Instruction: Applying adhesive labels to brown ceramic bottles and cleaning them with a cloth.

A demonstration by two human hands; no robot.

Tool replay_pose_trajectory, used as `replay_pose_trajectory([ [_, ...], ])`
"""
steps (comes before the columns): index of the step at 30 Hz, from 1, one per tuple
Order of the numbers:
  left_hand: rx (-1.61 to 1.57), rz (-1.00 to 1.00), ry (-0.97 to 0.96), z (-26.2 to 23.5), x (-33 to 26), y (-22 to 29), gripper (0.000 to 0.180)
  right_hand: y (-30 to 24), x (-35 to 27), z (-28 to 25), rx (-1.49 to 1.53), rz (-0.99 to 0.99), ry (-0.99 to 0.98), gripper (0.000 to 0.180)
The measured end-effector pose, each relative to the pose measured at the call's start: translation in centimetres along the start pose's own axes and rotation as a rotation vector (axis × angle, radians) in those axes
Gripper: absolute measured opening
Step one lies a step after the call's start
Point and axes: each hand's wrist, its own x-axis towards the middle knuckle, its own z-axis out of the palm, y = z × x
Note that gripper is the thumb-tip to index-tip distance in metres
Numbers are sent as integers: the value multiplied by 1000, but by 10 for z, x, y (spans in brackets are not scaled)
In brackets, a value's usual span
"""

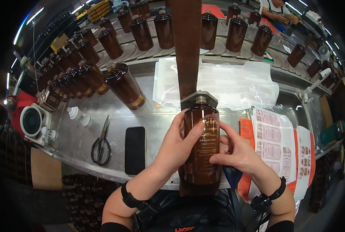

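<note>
A dark brown glass bottle (202, 170) lies lengthwise on the metal table (83, 135) in front of me, its neck pointing away into a grey bracket (188, 101). My left hand (176, 145) grips its left side, thumb across the gold-printed label. My right hand (234, 150) rests on the right side, fingertips pinching at the label's edge. Both wrists wear black bands.
Black scissors (101, 145), a black phone (135, 150) and a small white bottle (78, 115) lie to the left. Several brown bottles stand at left and on the curved conveyor behind. Clear plastic bags (234, 83) lie ahead, label sheets (275, 143) at right. Another person sits at far top right.
</note>
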Motion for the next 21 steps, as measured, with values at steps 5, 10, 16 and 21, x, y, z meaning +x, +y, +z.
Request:
replay_pose_trajectory([
  [5,-15,-18,-25,-7,0,-3,71,1,2,-4,-63,15,-40,98],
  [10,23,-8,-78,-6,-14,4,79,-3,0,-19,8,82,-29,82],
  [16,165,12,-193,-13,-31,3,95,3,-5,-13,40,83,-80,94],
  [21,157,11,-239,-12,-42,1,101,9,-6,-15,-37,36,-126,110],
])
